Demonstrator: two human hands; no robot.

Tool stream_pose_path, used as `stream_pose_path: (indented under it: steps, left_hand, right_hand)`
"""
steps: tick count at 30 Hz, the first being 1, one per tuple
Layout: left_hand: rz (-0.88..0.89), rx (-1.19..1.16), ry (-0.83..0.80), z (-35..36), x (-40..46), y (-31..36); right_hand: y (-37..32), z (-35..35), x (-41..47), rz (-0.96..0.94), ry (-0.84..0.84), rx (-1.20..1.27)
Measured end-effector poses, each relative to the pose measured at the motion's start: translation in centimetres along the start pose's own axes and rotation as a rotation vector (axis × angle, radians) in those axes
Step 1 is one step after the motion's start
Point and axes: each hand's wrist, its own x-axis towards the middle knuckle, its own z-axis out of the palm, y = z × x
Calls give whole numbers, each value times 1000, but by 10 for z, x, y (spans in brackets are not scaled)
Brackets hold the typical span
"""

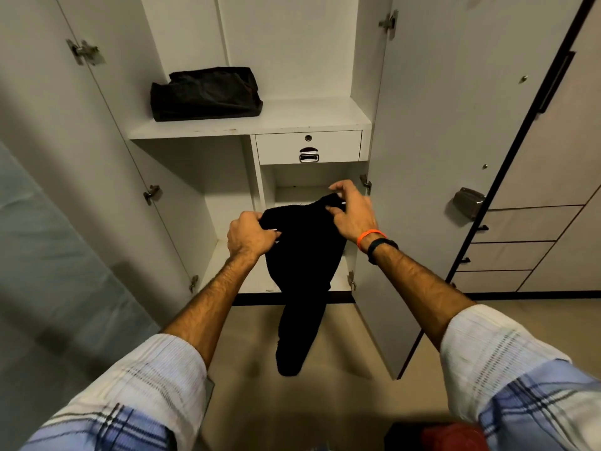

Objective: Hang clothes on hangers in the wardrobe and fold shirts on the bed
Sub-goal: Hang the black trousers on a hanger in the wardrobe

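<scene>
While the left hand [248, 234] grips one upper edge of the black garment [302, 262] in a closed fist, the right hand [349, 211] pinches the opposite edge between thumb and lower fingers, with the remaining fingers raised and spread. The garment hangs between both hands in front of the open wardrobe [292, 60], and its lower end trails down toward the floor [341, 395].

To perform this step correctly, keep the top edge taut between both hands so that the opening can be located. Lift the garment high enough that the tail does not drag. Locate a hanger before releasing either grip.

No hanger or rail appears in the view. The garment type cannot be determined, as the fabric reads as a uniform dark mass; small pale marks near each hand cannot be identified. A dark folded item [206, 94] rests on the shelf [309, 117] above the drawer [309, 146]. A grey surface at the left edge, possibly the bed, is cut off. A red object [452, 437] at the bottom edge is also truncated.
</scene>
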Motion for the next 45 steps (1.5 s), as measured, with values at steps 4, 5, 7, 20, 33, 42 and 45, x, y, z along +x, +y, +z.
stream_pose_path:
  steps: [4,5,7,20,33,42,45]
  left_hand:
    - [-15,-106,216,0,-8,4]
    - [-28,-140,235,0,-9,2]
    - [-42,-217,247,0,-8,-2]
    - [7,-291,137,10,-21,37]
    - [135,142,210,-5,-21,3]
    - [85,458,244,-33,-19,-24]
    - [68,500,243,-41,-10,-10]
  right_hand:
    - [15,-4,1,-21,26,-447]
    - [20,-6,1,-10,21,-537]
    - [27,-9,-2,13,-19,-679]
    - [30,43,-43,-57,-354,-93]
    - [17,36,-21,-94,-52,-204]
    - [41,-27,5,-142,51,-815]
    - [46,-28,5,-76,38,-920]
